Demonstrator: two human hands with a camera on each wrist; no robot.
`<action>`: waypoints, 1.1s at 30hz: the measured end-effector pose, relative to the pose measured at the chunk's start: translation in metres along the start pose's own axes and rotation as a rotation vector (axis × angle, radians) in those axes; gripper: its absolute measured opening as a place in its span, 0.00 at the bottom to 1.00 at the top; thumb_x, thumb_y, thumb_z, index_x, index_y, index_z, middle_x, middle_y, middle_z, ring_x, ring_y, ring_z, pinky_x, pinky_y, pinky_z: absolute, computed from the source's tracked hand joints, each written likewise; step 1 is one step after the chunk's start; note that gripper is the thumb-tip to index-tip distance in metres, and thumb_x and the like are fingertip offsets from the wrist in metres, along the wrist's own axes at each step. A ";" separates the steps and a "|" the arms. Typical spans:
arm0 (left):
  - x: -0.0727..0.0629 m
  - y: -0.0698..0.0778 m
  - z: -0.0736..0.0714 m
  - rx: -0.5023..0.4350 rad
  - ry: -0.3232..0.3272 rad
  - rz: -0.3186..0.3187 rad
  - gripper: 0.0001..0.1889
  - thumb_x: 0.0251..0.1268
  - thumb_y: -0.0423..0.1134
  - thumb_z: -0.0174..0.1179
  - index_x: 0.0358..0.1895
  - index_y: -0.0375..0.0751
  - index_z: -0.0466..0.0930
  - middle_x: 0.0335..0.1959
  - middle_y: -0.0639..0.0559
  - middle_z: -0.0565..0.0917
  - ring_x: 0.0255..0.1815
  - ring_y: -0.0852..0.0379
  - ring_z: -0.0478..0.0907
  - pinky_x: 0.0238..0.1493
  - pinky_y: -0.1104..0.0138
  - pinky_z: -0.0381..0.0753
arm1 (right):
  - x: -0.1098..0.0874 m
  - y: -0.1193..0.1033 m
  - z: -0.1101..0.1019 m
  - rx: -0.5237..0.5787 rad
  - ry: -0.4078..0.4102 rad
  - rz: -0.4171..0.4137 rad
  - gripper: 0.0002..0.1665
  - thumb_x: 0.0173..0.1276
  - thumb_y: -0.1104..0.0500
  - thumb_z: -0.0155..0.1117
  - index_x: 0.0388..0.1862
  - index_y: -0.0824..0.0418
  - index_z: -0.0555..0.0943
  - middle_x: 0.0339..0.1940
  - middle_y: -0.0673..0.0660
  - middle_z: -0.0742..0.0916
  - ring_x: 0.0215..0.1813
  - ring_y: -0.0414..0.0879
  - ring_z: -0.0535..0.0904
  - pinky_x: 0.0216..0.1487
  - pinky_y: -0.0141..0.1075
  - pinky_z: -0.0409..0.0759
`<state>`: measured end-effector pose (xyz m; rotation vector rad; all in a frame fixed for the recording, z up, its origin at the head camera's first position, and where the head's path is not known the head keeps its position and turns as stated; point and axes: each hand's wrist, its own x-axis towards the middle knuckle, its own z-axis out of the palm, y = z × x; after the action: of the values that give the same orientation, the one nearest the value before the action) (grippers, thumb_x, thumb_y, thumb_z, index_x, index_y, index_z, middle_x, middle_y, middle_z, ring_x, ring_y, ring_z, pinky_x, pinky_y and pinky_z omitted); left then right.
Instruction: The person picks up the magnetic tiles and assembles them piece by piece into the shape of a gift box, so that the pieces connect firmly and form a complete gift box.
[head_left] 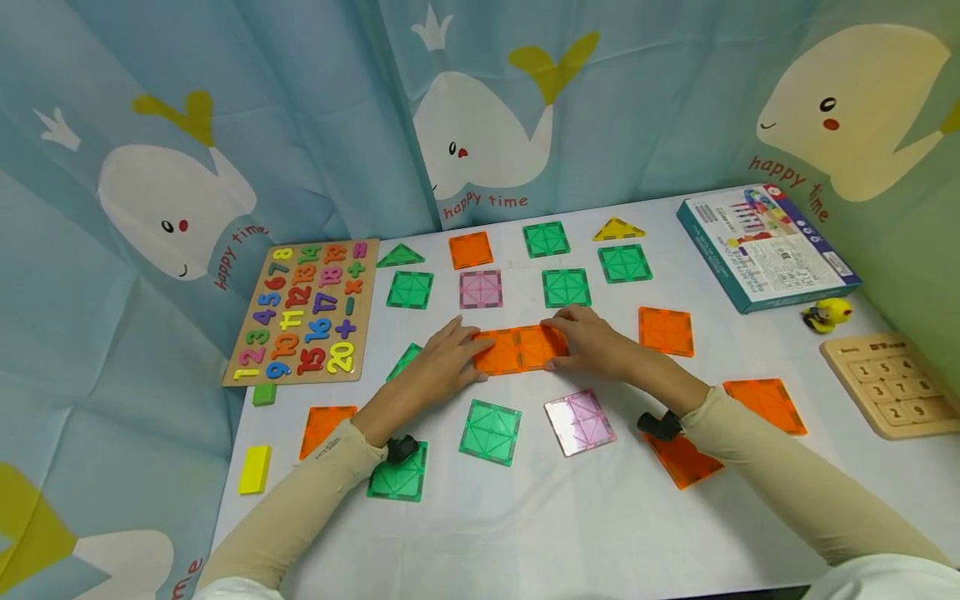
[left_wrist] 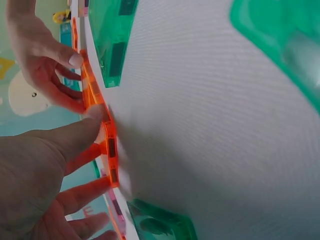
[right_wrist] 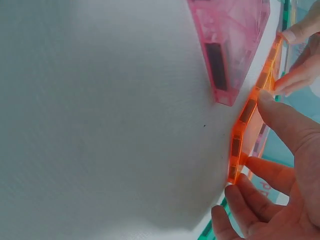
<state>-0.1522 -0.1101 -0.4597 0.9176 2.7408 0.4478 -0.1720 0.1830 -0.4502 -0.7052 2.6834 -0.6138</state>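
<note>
The left hand (head_left: pixel 444 360) and right hand (head_left: pixel 590 343), thumbs at the near edges, each gripped half of a translucent orange magnetic-tile pair (head_left: pixel 504 353) mid-way across the counter (head_left: pixel 525 525), apparently to hold the seam flush. From there, a glossy pink square (head_left: pixel 580 422) lay at five o'clock, a ridged green square (head_left: pixel 490 432) at seven, a wooden number board (head_left: pixel 364 312) at nine.

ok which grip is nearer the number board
Left: the left grip lies right of the number board; the right grip is farther right, across two orange tiles.

Blue curtain (head_left: pixel 337 100), printed whales (head_left: pixel 487 125), greenish fabric (head_left: pixel 907 283) at right, white table surface (head_left: pixel 525 533)
</note>
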 end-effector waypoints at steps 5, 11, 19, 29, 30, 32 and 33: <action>-0.002 -0.001 0.001 0.002 0.009 0.002 0.26 0.82 0.45 0.59 0.77 0.45 0.74 0.77 0.37 0.69 0.85 0.32 0.52 0.81 0.41 0.59 | 0.003 0.003 -0.001 -0.008 -0.002 -0.014 0.41 0.68 0.50 0.78 0.75 0.66 0.75 0.70 0.70 0.75 0.70 0.66 0.69 0.72 0.61 0.74; -0.003 0.002 0.000 -0.007 0.016 -0.010 0.25 0.82 0.43 0.58 0.77 0.47 0.74 0.74 0.38 0.69 0.85 0.32 0.53 0.79 0.39 0.63 | 0.015 0.019 -0.023 -0.001 0.043 -0.015 0.35 0.73 0.53 0.74 0.73 0.67 0.77 0.69 0.73 0.76 0.68 0.68 0.71 0.72 0.63 0.73; -0.005 0.003 0.000 0.004 0.007 -0.019 0.25 0.83 0.43 0.57 0.78 0.48 0.73 0.75 0.37 0.70 0.84 0.32 0.55 0.81 0.39 0.60 | 0.034 0.045 -0.055 -0.088 0.054 0.153 0.39 0.81 0.51 0.64 0.80 0.68 0.65 0.76 0.78 0.67 0.76 0.74 0.61 0.74 0.73 0.63; -0.004 0.005 0.000 0.003 0.006 -0.034 0.25 0.82 0.43 0.58 0.78 0.48 0.73 0.74 0.37 0.70 0.84 0.33 0.55 0.82 0.39 0.57 | 0.050 0.049 -0.047 -0.070 0.025 0.238 0.38 0.81 0.52 0.64 0.81 0.65 0.63 0.75 0.76 0.66 0.73 0.73 0.60 0.68 0.74 0.60; -0.003 0.005 0.000 0.004 0.000 -0.039 0.25 0.83 0.43 0.57 0.78 0.48 0.73 0.75 0.38 0.69 0.84 0.33 0.54 0.82 0.40 0.57 | 0.051 0.049 -0.047 -0.070 0.025 0.235 0.38 0.81 0.51 0.64 0.81 0.65 0.63 0.76 0.75 0.66 0.74 0.73 0.60 0.69 0.74 0.60; -0.003 0.005 0.000 0.002 -0.004 -0.046 0.25 0.83 0.43 0.57 0.78 0.48 0.73 0.75 0.38 0.69 0.84 0.34 0.54 0.82 0.40 0.56 | 0.054 0.048 -0.047 -0.073 0.023 0.223 0.38 0.81 0.50 0.64 0.81 0.65 0.64 0.77 0.75 0.65 0.74 0.73 0.59 0.69 0.76 0.60; -0.003 0.005 0.000 0.004 -0.007 -0.048 0.25 0.83 0.43 0.57 0.78 0.48 0.73 0.75 0.38 0.69 0.84 0.34 0.54 0.82 0.40 0.56 | 0.056 0.048 -0.047 -0.076 0.023 0.220 0.39 0.81 0.50 0.64 0.81 0.65 0.64 0.77 0.74 0.65 0.75 0.73 0.60 0.70 0.76 0.60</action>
<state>-0.1471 -0.1078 -0.4578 0.8509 2.7517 0.4291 -0.2562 0.2068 -0.4425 -0.4146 2.7664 -0.4685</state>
